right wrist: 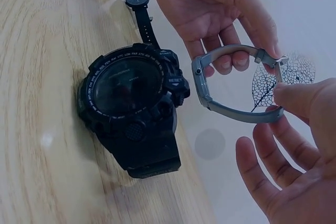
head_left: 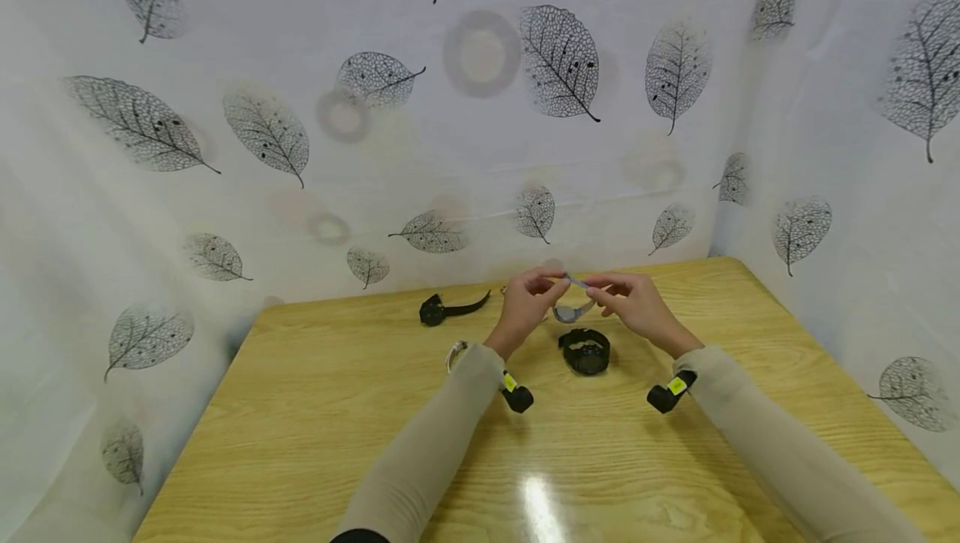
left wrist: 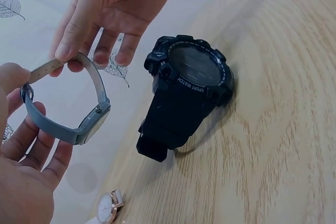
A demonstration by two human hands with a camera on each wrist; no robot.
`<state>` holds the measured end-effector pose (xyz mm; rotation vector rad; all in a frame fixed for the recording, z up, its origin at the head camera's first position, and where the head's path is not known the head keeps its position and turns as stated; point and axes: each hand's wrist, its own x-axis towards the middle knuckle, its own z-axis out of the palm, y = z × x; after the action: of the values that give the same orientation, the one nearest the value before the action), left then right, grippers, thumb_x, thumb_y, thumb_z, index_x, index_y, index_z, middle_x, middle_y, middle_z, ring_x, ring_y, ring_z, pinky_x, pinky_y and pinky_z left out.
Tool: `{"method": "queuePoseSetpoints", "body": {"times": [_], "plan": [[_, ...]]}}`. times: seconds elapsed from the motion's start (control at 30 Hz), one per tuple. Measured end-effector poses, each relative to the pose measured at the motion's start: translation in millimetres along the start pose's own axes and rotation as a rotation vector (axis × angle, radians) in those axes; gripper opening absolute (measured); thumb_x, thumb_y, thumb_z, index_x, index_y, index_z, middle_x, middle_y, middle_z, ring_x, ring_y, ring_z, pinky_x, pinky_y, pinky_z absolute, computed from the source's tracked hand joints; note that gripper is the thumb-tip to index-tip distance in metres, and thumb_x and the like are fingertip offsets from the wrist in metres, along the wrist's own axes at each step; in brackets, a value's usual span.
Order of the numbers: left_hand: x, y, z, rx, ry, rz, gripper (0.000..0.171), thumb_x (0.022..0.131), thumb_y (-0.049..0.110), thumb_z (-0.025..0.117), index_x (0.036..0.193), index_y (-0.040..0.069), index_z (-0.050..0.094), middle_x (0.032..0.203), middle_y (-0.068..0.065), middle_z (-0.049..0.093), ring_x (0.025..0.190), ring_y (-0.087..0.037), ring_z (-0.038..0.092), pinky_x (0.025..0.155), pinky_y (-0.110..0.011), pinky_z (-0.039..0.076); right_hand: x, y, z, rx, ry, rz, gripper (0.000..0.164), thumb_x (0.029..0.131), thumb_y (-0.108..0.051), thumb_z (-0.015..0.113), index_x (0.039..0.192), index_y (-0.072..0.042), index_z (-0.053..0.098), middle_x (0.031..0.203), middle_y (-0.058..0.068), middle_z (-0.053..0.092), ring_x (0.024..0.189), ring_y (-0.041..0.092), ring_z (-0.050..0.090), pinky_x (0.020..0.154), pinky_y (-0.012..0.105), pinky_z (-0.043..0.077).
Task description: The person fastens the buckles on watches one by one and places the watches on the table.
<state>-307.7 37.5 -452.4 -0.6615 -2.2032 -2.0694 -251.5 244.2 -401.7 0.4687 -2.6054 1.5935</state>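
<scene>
Both hands hold a grey wristwatch (left wrist: 93, 123) above the table, its strap bent into a loop. In the left wrist view, my left hand (left wrist: 23, 182) pinches the strap at the metal buckle, its other fingers spread beneath. My right hand (left wrist: 123, 3) pinches the holed strap end between thumb and forefinger. That holed end reaches to the buckle in this view. The watch case hangs at the far side of the loop, as the right wrist view also shows. Just below the hands, a bulky black sport watch (right wrist: 131, 90) stands on the table with its strap closed.
On the wooden table (head_left: 337, 409), a black watch (head_left: 432, 310) with its strap laid out lies at the back left. A light-coloured watch (head_left: 455, 353) is beside my left forearm. The left wrist view shows a rose-gold watch (left wrist: 106, 208). Leaf-patterned curtain (head_left: 480, 151) hangs behind.
</scene>
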Motion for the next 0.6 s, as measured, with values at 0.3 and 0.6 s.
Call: {"method": "queuePoseSetpoints", "body": {"times": [0.3, 0.6], "plan": [[-1.4, 2.1, -1.1, 0.017, 0.004, -0.002, 0.023, 0.097, 0.025, 0.075, 0.115, 0.012, 0.079, 0.088, -0.003, 0.073, 0.073, -0.015, 0.06, 0.052, -0.023, 0.045, -0.4, -0.1, 3.1, 0.016, 0.028, -0.01, 0.03, 0.104, -0.015, 0.063, 0.129, 0.0, 0.069, 0.117, 0.026, 0.069, 0.076, 0.022, 0.07, 0.059, 0.034, 0.057], [-2.5, 1.8, -2.7, -0.061, -0.014, -0.069, 0.026, 0.097, 0.027, 0.076, 0.116, 0.01, 0.079, 0.097, -0.001, 0.073, 0.079, -0.016, 0.061, 0.058, -0.025, 0.047, -1.2, -1.1, 8.8, 0.043, 0.054, -0.056, 0.027, 0.104, -0.011, 0.063, 0.126, 0.003, 0.07, 0.111, 0.025, 0.07, 0.074, 0.021, 0.071, 0.068, 0.034, 0.062]]}}
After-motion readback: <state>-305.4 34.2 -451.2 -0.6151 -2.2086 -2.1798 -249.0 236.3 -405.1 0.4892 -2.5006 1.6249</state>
